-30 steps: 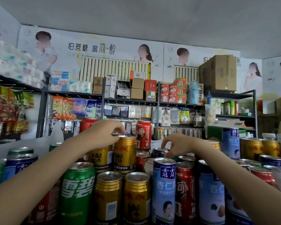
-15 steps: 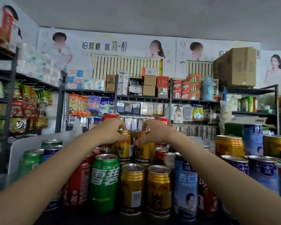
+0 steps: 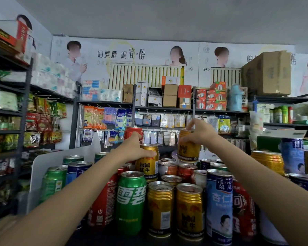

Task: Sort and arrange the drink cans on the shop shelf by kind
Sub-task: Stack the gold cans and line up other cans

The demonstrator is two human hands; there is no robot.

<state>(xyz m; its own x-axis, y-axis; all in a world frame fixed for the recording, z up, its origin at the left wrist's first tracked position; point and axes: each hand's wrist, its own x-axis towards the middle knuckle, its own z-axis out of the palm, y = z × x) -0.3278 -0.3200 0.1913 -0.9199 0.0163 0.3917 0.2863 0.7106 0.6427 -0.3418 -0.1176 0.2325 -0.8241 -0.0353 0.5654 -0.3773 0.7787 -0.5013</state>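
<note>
The right hand (image 3: 199, 134) had its fingers clamped on a raised gold can (image 3: 188, 150), upright, top toward twelve o'clock. The left hand (image 3: 133, 148) gripped a second gold can (image 3: 148, 166), upright among the rest. Two more gold cans (image 3: 174, 208) stood in front at six o'clock.

Dim, even indoor light, soft shadows, faint glare on can tops, wide-angle bending at edges

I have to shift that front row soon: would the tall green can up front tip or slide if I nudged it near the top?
The green can stands tall and narrow on a small base, so a nudge near its top would probably tip it. Its glossy wall looks slippery. The gold can close beside it would likely catch a rightward fall.
</note>
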